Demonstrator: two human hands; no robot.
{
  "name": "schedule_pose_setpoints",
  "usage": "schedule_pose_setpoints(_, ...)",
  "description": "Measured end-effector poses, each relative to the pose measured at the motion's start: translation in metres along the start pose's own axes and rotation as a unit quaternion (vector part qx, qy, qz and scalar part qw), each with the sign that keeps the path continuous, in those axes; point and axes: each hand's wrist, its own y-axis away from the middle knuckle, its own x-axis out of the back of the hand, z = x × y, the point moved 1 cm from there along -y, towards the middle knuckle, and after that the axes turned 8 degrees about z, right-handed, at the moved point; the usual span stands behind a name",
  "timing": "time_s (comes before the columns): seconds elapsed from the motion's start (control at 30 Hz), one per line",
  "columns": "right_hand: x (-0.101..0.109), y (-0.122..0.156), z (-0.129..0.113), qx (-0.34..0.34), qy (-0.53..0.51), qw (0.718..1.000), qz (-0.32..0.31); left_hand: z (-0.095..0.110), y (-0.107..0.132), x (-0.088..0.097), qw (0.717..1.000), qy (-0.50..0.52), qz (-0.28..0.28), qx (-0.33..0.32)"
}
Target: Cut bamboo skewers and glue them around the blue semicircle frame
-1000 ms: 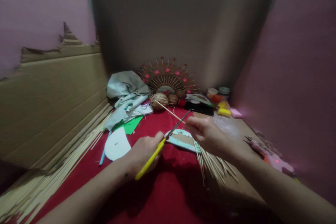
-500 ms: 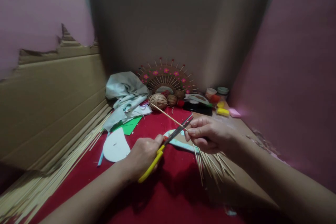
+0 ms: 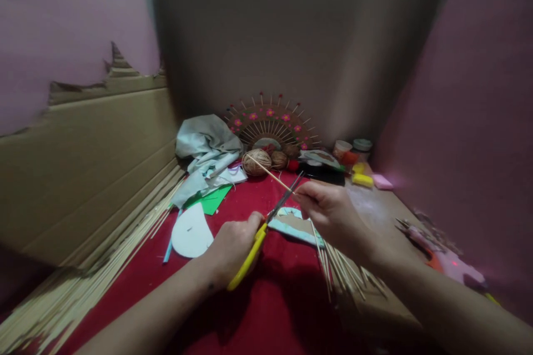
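My left hand (image 3: 237, 241) is closed around the yellow handles of a pair of scissors (image 3: 251, 258), whose blades point up and to the right. Between my right hand's (image 3: 333, 213) thumb and fingers is the near end of a thin bamboo stick (image 3: 270, 173). The stick slants away to the upper left and crosses the scissor blades close to my right fingertips. Below the blades lies an arched cardboard piece with a pale blue rim (image 3: 296, 228). Several short sticks (image 3: 345, 269) lie under and beside my right forearm.
Long bamboo sticks (image 3: 112, 249) line the left side by a cardboard wall (image 3: 95, 166). A white paper shape (image 3: 192, 233) rests on the red cloth (image 3: 145, 294). Yarn balls (image 3: 257, 162) and a flowered fan (image 3: 270, 116) stand at the back. A pink glue gun (image 3: 453, 263) lies at right.
The view has shifted, so most things appear a little further right and the glue gun shows more. My right hand has turned slightly, knuckles up; both hands keep their hold.
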Motion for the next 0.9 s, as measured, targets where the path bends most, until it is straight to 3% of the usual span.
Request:
schedule_pose_setpoints(0.1,0.003,-0.009,0.002,-0.119,-0.115,0.982,-0.087,0.001,0.002,-0.001,1.0,0.017,0.023,-0.004)
schedule_pose_setpoints(0.23,0.007,-0.019,0.013,-0.269,-0.286,0.898,-0.198,0.002,0.004,-0.002,0.999,0.031,0.031,-0.025)
schedule_pose_setpoints(0.37,0.004,-0.022,0.025,-0.321,-0.399,0.817,-0.266,0.0,0.004,-0.005,0.998,0.007,0.043,-0.04)
schedule_pose_setpoints(0.47,0.001,-0.023,0.03,-0.344,-0.429,0.779,-0.301,-0.002,0.004,-0.006,0.998,-0.021,0.03,-0.056)
schedule_pose_setpoints(0.67,-0.002,-0.024,0.036,-0.36,-0.465,0.752,-0.298,-0.001,0.002,-0.003,1.0,-0.015,0.008,-0.024)
schedule_pose_setpoints(0.9,-0.005,-0.023,0.029,-0.353,-0.465,0.769,-0.259,-0.004,0.001,-0.001,0.999,0.033,0.005,-0.024)
